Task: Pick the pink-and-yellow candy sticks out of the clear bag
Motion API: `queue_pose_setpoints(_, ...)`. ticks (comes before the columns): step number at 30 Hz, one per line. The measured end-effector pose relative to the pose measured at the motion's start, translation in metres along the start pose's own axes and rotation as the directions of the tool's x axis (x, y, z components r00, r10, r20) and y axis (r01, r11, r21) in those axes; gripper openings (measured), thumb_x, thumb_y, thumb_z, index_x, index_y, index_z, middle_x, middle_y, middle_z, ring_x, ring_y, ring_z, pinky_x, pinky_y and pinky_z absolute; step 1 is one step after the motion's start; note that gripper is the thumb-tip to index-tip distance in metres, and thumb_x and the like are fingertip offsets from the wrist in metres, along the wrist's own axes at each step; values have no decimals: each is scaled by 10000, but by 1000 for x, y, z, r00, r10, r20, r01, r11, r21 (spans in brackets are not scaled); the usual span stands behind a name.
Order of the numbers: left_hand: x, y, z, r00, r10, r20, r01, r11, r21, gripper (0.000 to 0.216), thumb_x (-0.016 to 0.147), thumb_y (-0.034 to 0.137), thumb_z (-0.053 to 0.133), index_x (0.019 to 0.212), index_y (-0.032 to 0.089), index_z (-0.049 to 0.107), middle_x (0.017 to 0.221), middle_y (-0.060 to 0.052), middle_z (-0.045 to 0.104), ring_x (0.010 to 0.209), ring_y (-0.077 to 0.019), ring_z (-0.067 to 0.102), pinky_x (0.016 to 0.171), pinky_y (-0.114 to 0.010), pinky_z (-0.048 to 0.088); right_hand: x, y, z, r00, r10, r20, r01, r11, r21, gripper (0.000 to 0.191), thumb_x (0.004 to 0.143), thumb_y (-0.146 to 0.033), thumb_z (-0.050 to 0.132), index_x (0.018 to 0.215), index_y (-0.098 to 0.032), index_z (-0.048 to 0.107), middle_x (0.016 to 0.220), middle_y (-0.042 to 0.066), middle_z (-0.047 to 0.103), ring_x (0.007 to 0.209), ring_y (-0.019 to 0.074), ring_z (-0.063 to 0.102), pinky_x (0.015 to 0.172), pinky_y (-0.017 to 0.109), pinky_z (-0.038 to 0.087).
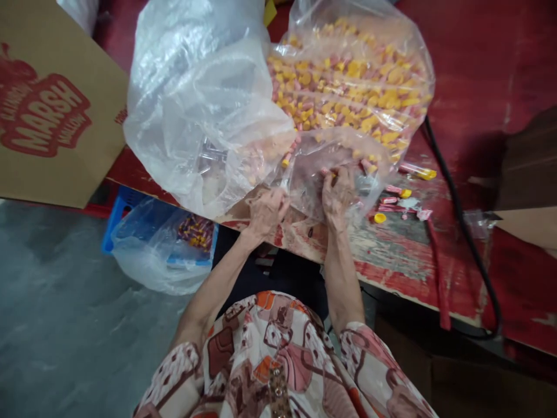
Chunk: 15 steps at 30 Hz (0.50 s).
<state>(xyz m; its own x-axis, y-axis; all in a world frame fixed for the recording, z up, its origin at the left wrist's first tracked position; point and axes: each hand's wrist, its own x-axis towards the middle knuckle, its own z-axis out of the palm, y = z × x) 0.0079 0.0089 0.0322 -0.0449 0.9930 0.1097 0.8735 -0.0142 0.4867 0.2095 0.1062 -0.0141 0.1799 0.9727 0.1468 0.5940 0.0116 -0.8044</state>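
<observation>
1. Plastic everywhere — one big clear bag (348, 87) lies on the red table (478, 69), stuffed with small yellow and pink capped pieces, way too many to count. Its mouth faces the person, right at the table edge.
2. Left hand (266, 212) is curled shut, pinching a fold of the bag's mouth. Right hand (337, 194) sits inside the opening, fingers closed around what looks like one pink piece, though the film blurs it. The hands sit close together, not touching.
3. Progress, as a guess: barely dented. The big bag looks nearly full, and only a handful sits loose on the table — I count about four pink pieces (394, 199), one long yellow-tipped one (416, 170) and one loose yellow cap (380, 218).
4. A second clear bag (195, 98), one only, lies mostly empty to the left.
5. Down on the floor, one blue crate (119, 209) lined with plastic holds a small batch of pieces (196, 230) — maybe the finished lot, can't tell.
6. One cardboard box (52, 110), one black cable (461, 226).
</observation>
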Motion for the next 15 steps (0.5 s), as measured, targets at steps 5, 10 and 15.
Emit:
queue_pose_setpoints(5, 3, 2, 12, 994, 109, 22, -108, 994, -4, 111, 1134, 300, 745, 1043, 254, 701, 1003, -63, 800, 934, -253, 765, 799, -354, 545, 4, 7, 6, 1000, 0, 16, 1, 998, -61, 190, 1176, -240, 468, 1228, -199, 646, 1297, 206, 736, 1205, 290, 642, 1129, 451, 493)
queue_pose_setpoints(10, -4, -3, 29, 972, 142, -188, -160, 984, -84, 192, 1181, 356, 682, 1015, 261, 686, 1038, -93, 776, 984, -268, 753, 901, -405, 601, 11, 24, 10, 998, -19, -53, 13, 993, -121, 307, 1164, -206, 393, 1304, -173, 664, 1296, 226, 731, 1212, 319, 671, 1135, 498, 533)
queue_pose_setpoints(15, -10, -15, 60, 944, 174, -281, -230, 956, -183, 240, 1190, 373, 647, 981, 255, 652, 877, -49, 710, 853, -253, 754, 801, -393, 609, 47, 43, -4, 985, -141, -96, 108, 951, -289, 369, 1088, -156, 417, 1339, -175, 688, 1410, 272, 670, 1365, 385, 608, 1183, 607, 521)
